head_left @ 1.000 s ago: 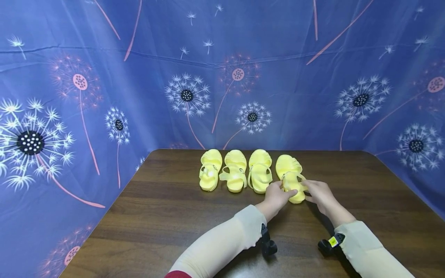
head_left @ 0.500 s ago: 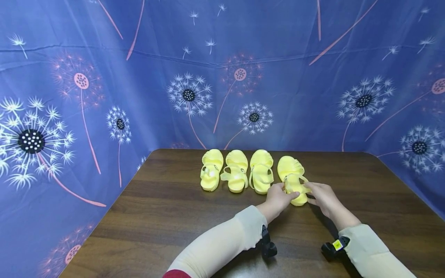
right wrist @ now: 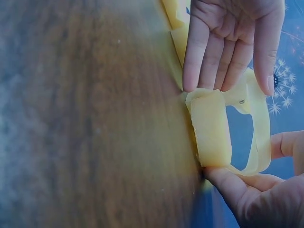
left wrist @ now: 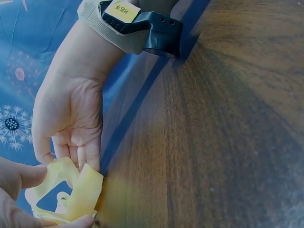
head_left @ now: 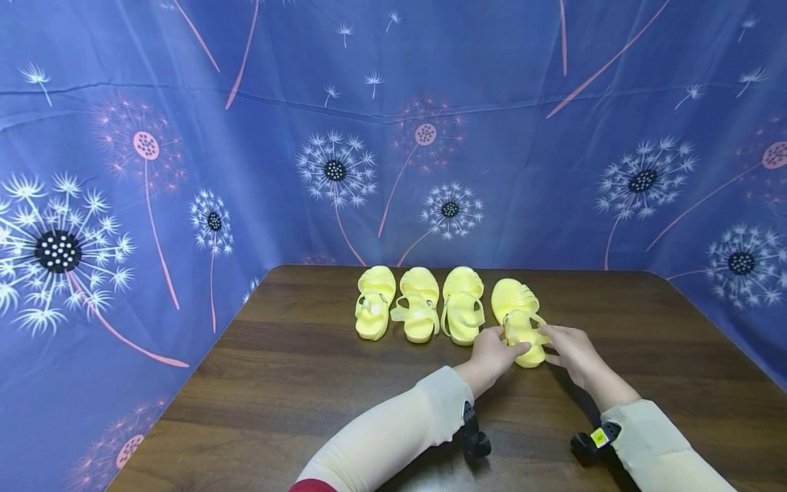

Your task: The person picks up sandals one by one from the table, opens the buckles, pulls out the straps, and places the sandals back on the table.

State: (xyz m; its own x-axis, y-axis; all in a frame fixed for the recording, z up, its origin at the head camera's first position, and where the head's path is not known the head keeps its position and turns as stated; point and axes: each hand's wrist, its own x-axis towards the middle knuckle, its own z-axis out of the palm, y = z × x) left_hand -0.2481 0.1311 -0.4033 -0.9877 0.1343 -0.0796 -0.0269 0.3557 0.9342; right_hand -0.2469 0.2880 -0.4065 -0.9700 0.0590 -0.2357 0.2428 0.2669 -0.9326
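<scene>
In the head view, a yellow sandal (head_left: 515,297) lies at the right end of a row, toe toward the back curtain. My left hand (head_left: 488,359) grips its heel end from the left, thumb over the strap. From the right, my right hand (head_left: 572,348) holds the other side of the ankle strap. The right wrist view has the sandal's heel (right wrist: 211,133) standing between both hands, its strap looped open with a small metal stud. Fingers of both hands also frame the heel (left wrist: 85,194) in the left wrist view.
Three more yellow sandals, a left one (head_left: 375,304), a middle one (head_left: 418,304) and a right one (head_left: 462,307), stand side by side on the brown wooden table (head_left: 277,383). A blue dandelion-print curtain (head_left: 381,137) hangs behind the table's far edge.
The held sandal has shifted slightly toward me and away from its neighbour, both hands moving with it. The right hand has gone a little to the right. The other sandals stay in place.
</scene>
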